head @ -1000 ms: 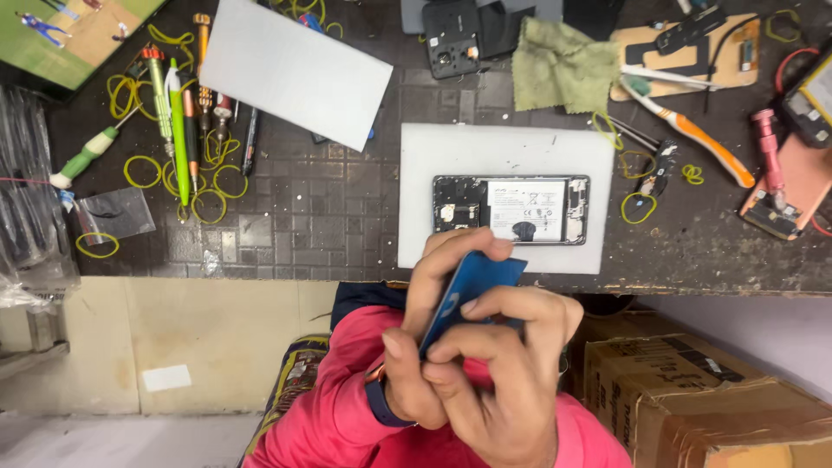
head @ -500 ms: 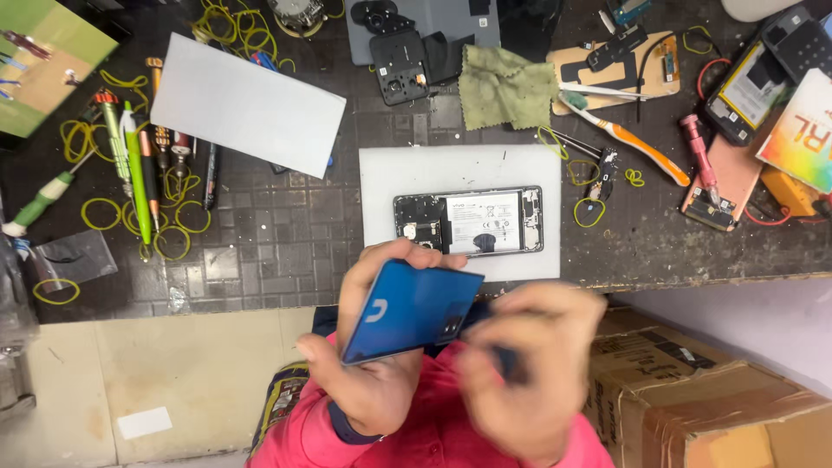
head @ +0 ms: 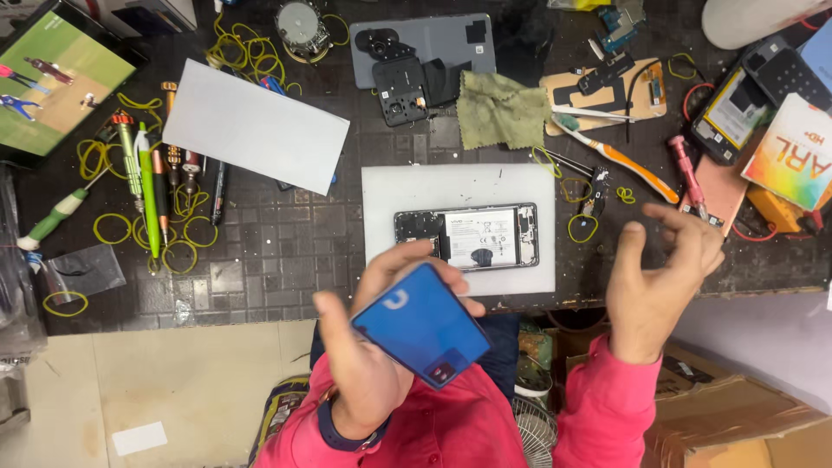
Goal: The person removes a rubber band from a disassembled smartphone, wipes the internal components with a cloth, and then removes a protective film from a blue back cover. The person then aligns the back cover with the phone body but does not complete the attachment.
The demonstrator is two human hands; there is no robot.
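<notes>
Blue phone back cover (head: pixel 422 323) gripped in my left hand (head: pixel 368 364), long axis slanting down-right | opened phone (head: pixel 466 237) on white mat (head: pixel 390 186), bench just beyond | right hand (head: pixel 656 282) empty, fingers loosely spread, farther right.

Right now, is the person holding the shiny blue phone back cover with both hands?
No, only the left hand grips the blue phone back cover; the right hand is raised apart, empty.

Two hands (head: pixel 373 347) (head: pixel 659 277), one blue back cover (head: pixel 422 323), one opened phone (head: pixel 466 237)
</notes>
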